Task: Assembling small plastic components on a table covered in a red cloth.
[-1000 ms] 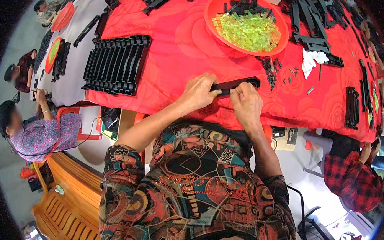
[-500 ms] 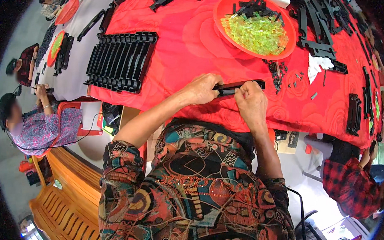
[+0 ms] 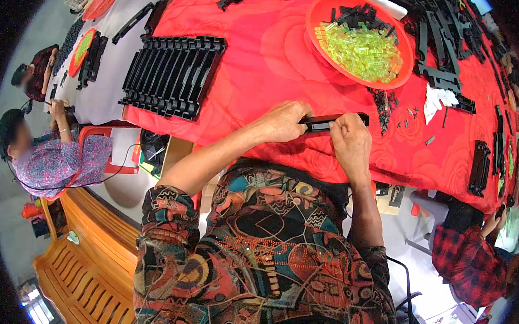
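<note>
Both my hands are on a long black plastic part (image 3: 321, 125) at the near edge of the red-covered table. My left hand (image 3: 287, 122) grips its left end, fingers closed round it. My right hand (image 3: 352, 138) pinches it toward the right, with thumb and fingertips pressed on the near side; whether a small piece sits between them is hidden. Beyond the hands stands a red bowl (image 3: 406, 72) holding clear yellow-green pieces (image 3: 359, 54) and small black pieces (image 3: 360, 17). To the left lies a neat row of similar black plastic parts (image 3: 173, 77).
Small black bits (image 3: 384, 109) are scattered right of my hands, near a crumpled white tissue (image 3: 438, 101). Long black parts (image 3: 438, 41) pile up at the far right. People sit left (image 3: 54, 155) and right (image 3: 467, 262); a wooden bench (image 3: 95, 276) stands at lower left.
The view has shifted slightly, so the table's things appear a little further right. Both hands keep hold of the black part; my right fingers have moved slightly along it.
</note>
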Available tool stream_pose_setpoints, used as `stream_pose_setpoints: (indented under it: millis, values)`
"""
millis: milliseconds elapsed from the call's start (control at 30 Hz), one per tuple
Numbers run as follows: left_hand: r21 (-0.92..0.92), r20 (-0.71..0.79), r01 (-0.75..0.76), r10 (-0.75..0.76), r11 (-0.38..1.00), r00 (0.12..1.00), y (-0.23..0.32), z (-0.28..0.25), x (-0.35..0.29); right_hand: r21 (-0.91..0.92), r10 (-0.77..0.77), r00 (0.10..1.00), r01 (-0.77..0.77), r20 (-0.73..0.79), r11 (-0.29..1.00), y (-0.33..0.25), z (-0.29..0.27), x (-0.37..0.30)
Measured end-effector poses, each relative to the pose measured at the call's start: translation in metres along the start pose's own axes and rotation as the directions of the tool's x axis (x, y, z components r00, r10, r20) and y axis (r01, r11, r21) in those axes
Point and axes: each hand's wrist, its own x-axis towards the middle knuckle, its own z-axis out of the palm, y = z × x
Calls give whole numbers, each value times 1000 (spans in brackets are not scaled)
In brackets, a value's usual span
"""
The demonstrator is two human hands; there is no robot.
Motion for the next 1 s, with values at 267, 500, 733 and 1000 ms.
stream_pose_setpoints:
  millis: [267,500,733,1000]
  values:
    - [-49,-11,-6,5,999,1000,-3,-1,-1,282,269,963,-252,-20,926,7,-2,-2]
    - [-64,-5,-10,10,998,1000,-3,-2,-2,277,206,979,-196,-6,941,2,-12,1]
    - [-104,-72,-63,56,993,996,-7,2,-5,155,122,992,-125,30,980,-9,-19,3]
    - [-182,-48,27,-36,983,998,1,-1,-8,80,71,997,-71,2,994,-17,-20,4]
